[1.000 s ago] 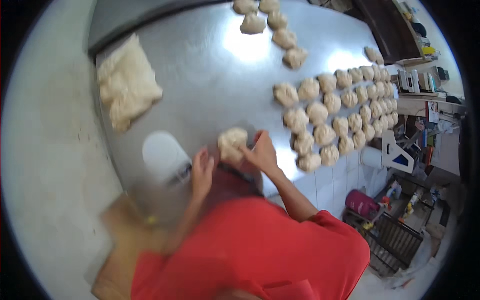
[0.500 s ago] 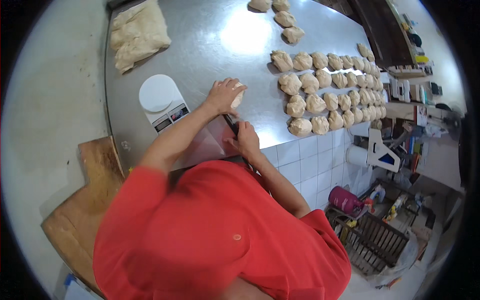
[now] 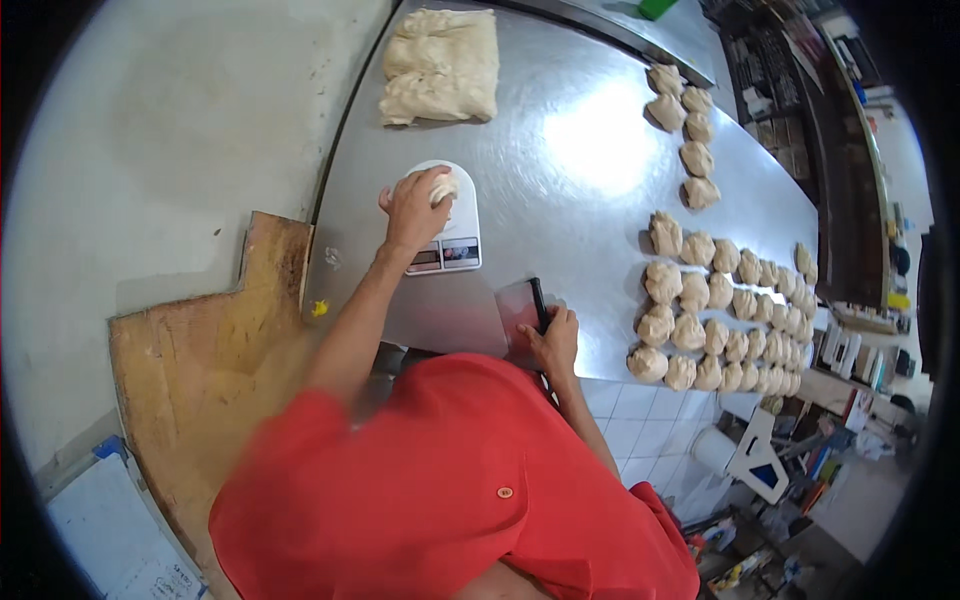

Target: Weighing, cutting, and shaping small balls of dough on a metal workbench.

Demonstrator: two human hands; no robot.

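Note:
My left hand (image 3: 413, 208) is over a white kitchen scale (image 3: 470, 220), fingers curled round a pale piece of dough (image 3: 443, 187) at its plate. Near the table's front edge my right hand (image 3: 556, 342) grips a dough scraper by its black handle (image 3: 540, 305). The scraper's shiny blade (image 3: 514, 308) lies toward the left, close to the tabletop. Beyond the scale sits a large slab of dough (image 3: 440, 68).
Rows of dough pieces (image 3: 690, 290) cover the right side of the steel table (image 3: 520, 180), with several more (image 3: 697, 158) farther back. A wooden board (image 3: 210, 330) stands by the wall at left. Cluttered shelves (image 3: 850, 150) line the right.
My left hand has carried a dough piece from beside the scraper left onto the scale. My right hand still holds the scraper near the table edge. The view has shifted to the left.

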